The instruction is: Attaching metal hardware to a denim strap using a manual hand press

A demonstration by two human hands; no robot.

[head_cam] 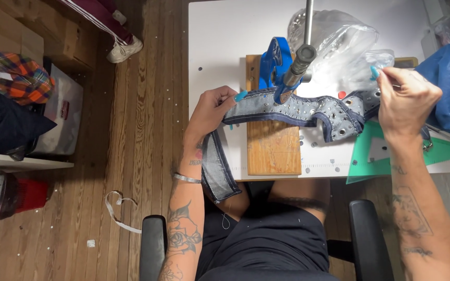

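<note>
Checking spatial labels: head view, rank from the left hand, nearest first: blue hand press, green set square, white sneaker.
1. Blue hand press, on the wooden board just right of the left hand.
2. White sneaker, on the floor, upper left.
3. Green set square, at the table's right edge.

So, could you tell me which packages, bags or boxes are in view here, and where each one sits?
Clear plastic bags: crumpled, shiny, on the white table behind the blue press; the right hand reaches beside them.
White box: on the floor at left, small red label.
Red bin: lower left.
</note>
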